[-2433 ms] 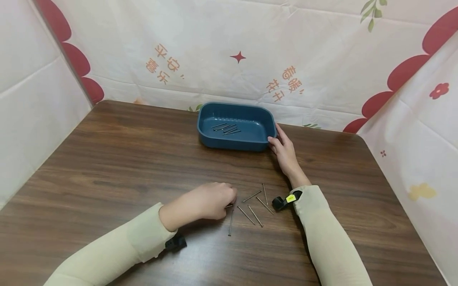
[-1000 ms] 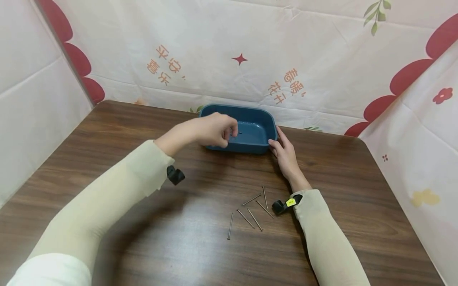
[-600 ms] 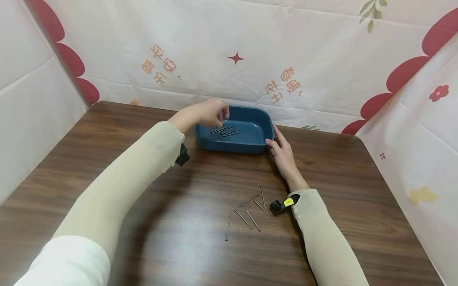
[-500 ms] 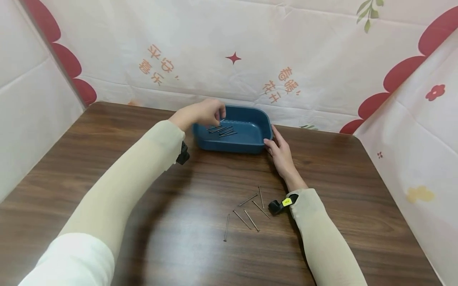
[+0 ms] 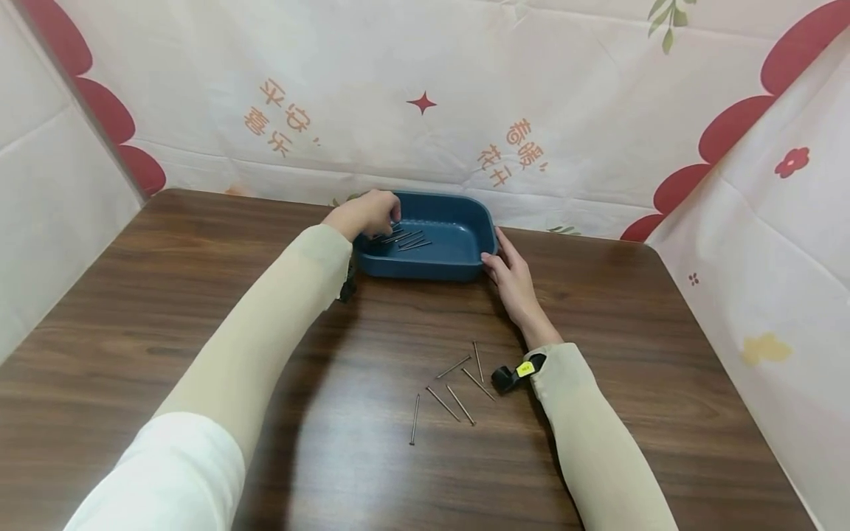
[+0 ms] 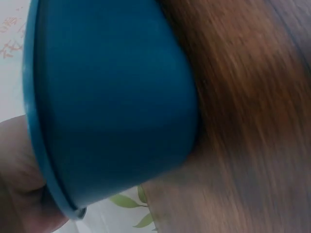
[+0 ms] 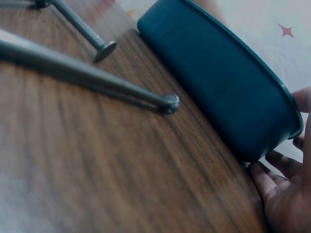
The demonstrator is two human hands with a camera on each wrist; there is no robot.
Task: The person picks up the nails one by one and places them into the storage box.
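A deep blue plastic tray [image 5: 428, 270] stands at the back of the table with several nails [image 5: 413, 242] lying in its left half. My left hand [image 5: 372, 212] reaches over the tray's left end, fingers curled and pinching a nail, mostly hidden in the head view. In the left wrist view the tray wall [image 6: 116, 107] covers much of that hand [image 6: 19, 179]. My right hand [image 5: 514, 280] grips the tray's right end, thumb at the rim. The right wrist view shows its fingers [image 7: 286, 167] against the tray's end.
Several loose nails [image 5: 460, 404] lie spread on the brown wooden table [image 5: 219, 295] in front of the tray, left of the right wrist's black camera [image 5: 508, 378]. A printed white cloth [image 5: 358, 96] hangs close behind the tray.
My left hand has gone from the loose nails up to the tray with a nail, then farther left and lower over its left end. My right hand stays on the tray.
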